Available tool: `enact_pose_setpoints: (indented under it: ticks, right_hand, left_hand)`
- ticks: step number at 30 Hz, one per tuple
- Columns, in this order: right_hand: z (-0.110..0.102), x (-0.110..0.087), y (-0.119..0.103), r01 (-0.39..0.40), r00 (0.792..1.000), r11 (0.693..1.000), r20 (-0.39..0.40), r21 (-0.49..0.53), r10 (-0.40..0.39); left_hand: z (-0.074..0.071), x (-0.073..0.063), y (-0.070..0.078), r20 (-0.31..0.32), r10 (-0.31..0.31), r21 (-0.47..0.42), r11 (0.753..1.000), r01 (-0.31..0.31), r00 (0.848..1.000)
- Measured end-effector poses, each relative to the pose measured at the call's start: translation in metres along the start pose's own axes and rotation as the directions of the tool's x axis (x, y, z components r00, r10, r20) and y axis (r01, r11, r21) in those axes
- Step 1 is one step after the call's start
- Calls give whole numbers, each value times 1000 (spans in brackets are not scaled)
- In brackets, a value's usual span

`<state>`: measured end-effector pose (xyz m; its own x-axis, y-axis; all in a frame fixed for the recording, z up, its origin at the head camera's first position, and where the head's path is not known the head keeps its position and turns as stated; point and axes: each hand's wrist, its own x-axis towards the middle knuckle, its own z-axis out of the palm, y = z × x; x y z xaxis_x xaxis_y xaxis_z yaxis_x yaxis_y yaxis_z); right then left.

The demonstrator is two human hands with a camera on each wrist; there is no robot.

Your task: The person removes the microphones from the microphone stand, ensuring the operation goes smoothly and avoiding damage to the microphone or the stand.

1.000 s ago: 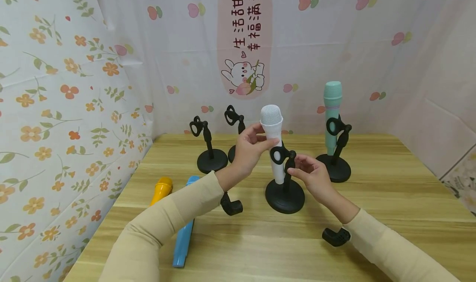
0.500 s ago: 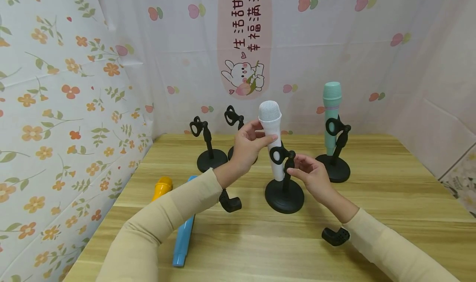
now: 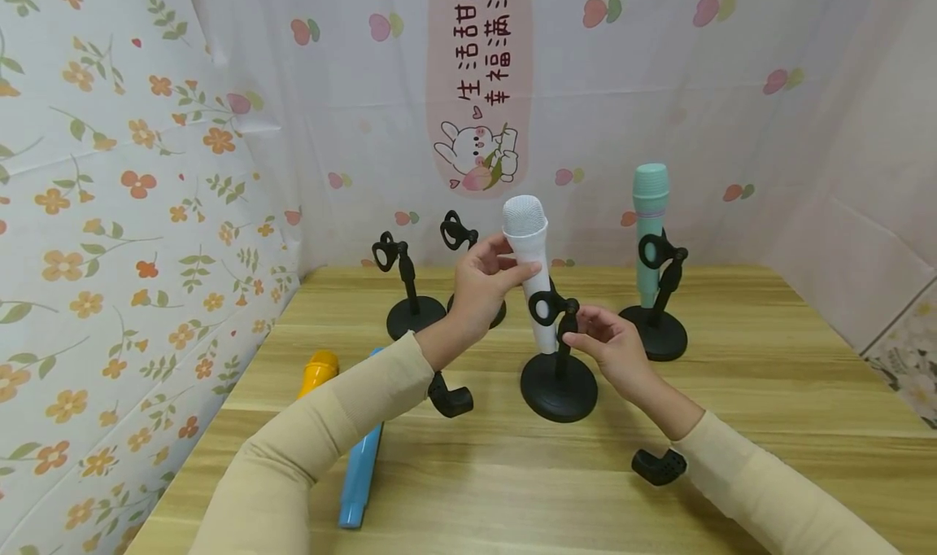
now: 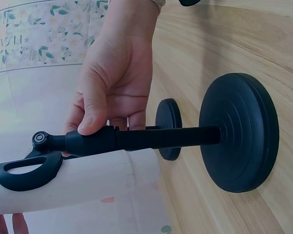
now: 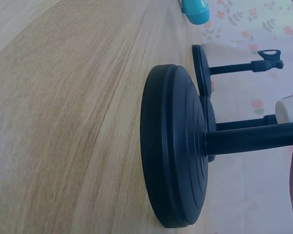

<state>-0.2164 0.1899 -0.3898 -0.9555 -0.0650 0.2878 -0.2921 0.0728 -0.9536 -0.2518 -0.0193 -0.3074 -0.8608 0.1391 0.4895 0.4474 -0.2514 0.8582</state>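
A white microphone (image 3: 529,250) with a mesh head leans slightly left at the clip (image 3: 543,307) of a black tabletop stand (image 3: 560,388). Its lower end hangs just above the round base. My left hand (image 3: 479,286) pinches the microphone's body below the head, thumb in front. My right hand (image 3: 611,347) holds the stand's post between thumb and fingers; the left wrist view shows that thumb (image 4: 93,114) on the post's thick collar. Whether the clip fully encircles the microphone I cannot tell. Only two left fingertips (image 4: 12,224) show in the left wrist view.
A teal microphone (image 3: 650,213) stands in another stand (image 3: 655,335) at the back right. Two stands (image 3: 413,315) without microphones are at the back left. Yellow (image 3: 320,369) and blue (image 3: 361,474) microphones lie at left. Two black angled pieces (image 3: 659,467) lie nearer the front.
My left hand has shifted slightly up and left with the white microphone, whose head leans further left and whose lower end has risen a little. The right hand and stand stay nearly in place.
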Motion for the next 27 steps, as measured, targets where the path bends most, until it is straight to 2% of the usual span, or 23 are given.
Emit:
enact_pose_setpoints:
  ticks: [8, 21, 27]
  right_hand:
    - [0, 0, 2, 14, 1000, 1000, 5, -5, -14]
    - [-1, 0, 2, -6, 1000, 1000, -2, 5, 6]
    - [0, 0, 2, 13, 1000, 1000, -3, 7, -13]
  left_hand:
    - [-2, 1, 1, -10, 27, -18, 999, -27, 1000]
    - [-3, 3, 7, -41, -24, -56, 998, 22, 999]
    - [-3, 3, 8, -52, -34, -61, 998, 31, 998]
